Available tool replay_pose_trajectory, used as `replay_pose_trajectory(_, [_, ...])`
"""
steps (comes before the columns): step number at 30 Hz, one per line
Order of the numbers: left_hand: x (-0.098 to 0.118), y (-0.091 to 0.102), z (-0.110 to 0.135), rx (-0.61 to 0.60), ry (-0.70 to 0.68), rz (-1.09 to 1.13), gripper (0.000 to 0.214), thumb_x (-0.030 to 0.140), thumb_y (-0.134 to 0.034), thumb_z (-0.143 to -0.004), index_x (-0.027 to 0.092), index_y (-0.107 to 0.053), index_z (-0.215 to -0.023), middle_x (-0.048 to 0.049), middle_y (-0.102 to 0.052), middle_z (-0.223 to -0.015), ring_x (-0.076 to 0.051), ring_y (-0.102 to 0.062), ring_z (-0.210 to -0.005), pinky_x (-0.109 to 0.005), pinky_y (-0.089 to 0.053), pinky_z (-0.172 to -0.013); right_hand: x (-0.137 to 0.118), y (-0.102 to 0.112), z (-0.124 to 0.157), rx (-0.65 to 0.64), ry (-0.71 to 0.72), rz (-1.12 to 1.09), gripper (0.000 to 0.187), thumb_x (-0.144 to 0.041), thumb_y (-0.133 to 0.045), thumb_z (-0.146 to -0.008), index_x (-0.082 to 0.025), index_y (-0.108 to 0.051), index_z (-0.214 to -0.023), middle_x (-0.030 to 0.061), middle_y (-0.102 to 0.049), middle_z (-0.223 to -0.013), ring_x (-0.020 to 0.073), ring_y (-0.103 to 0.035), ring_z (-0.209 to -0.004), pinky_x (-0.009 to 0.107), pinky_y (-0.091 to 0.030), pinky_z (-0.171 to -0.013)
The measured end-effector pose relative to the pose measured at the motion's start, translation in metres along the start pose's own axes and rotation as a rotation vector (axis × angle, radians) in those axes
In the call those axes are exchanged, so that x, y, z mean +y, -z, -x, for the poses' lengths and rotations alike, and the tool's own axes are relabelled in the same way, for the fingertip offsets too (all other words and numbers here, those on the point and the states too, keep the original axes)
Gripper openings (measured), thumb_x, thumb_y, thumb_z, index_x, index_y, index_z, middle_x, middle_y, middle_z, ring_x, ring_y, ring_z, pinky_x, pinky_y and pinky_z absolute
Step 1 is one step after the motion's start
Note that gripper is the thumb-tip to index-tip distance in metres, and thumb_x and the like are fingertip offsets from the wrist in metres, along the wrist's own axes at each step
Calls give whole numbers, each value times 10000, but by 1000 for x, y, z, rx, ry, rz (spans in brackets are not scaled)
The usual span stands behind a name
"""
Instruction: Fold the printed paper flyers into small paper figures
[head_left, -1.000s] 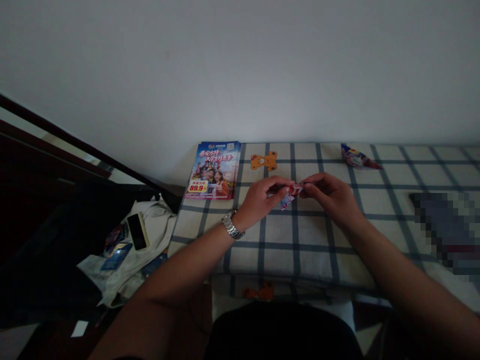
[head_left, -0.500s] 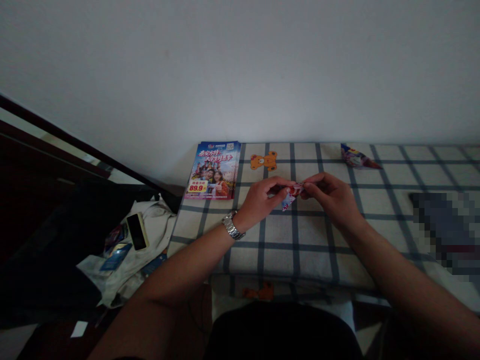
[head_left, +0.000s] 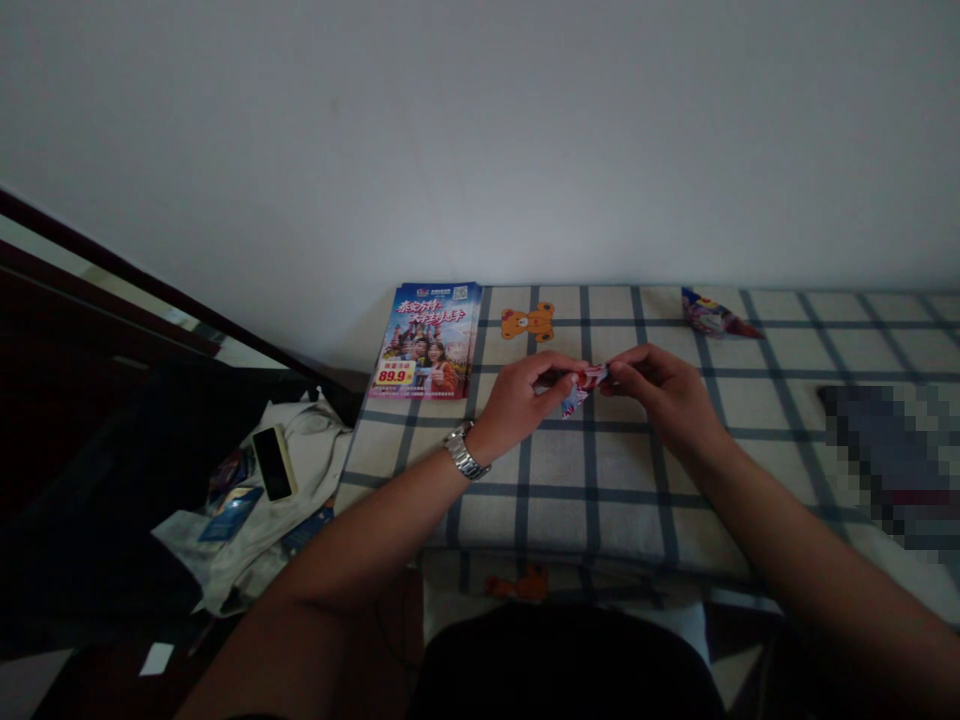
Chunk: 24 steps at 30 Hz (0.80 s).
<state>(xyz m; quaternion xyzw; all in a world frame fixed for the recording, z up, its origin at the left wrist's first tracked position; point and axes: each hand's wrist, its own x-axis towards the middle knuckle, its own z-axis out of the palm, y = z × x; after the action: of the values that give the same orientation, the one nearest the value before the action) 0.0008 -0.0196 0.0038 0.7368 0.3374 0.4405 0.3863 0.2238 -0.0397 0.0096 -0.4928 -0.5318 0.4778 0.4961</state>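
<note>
— Over the checked cloth [head_left: 600,470], what do you have?

— I pinch a small folded paper piece [head_left: 579,392] between both hands, just above the cloth: left hand [head_left: 521,400] closed on its left end, right hand [head_left: 660,392] on its right.

— How does it handle?

— Light, thin, easily creased, I judge; fingertips [head_left: 571,370] at the folded edges hold best.

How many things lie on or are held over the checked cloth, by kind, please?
Printed leaflet stack: 1
Orange bear-shaped cutout: 1
Folded paper pieces: 2, one lying at the back, one small folded paper in the grip of the left hand and right hand
Total: 4
A blurred patch at the right cannot be identified.
</note>
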Motion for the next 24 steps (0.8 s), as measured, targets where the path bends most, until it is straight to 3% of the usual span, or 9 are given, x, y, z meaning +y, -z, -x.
replay_pose_trajectory(9, [2, -1, 2, 1, 11, -55, 158, 248, -649, -1022, 223, -746, -1144, -46, -802, -1128, -144, -773, -987, -273, -643, -869, 1, 1, -1, 1, -18, -2, 330, -536, -829, -851, -224, -726, -875, 45, -795, -848, 190, -749, -747, 359, -680, -761])
replay_pose_trajectory(16, [-4, -2, 1, 40, 40, 49, 176, 311, -669, -1016, 218, -752, -1140, -57, -804, -1127, -147, -776, -971, -271, -644, -846, 5, 0, -1, -78, -68, -59, 321, -518, -835, -851, -247, -761, -1006, 51, -816, -983, 214, -777, -874, 379, -686, -822])
replay_pose_trajectory(24, [-2, -3, 1, 11, 36, 65, 163, 290, -677, -1009, 224, -751, -1139, -44, -802, -1117, -145, -772, -988, -263, -636, -860, 3, -1, 0, -105, -53, -34, 318, -513, -859, -827, -232, -742, -920, 46, -812, -876, 201, -771, -775, 355, -672, -774])
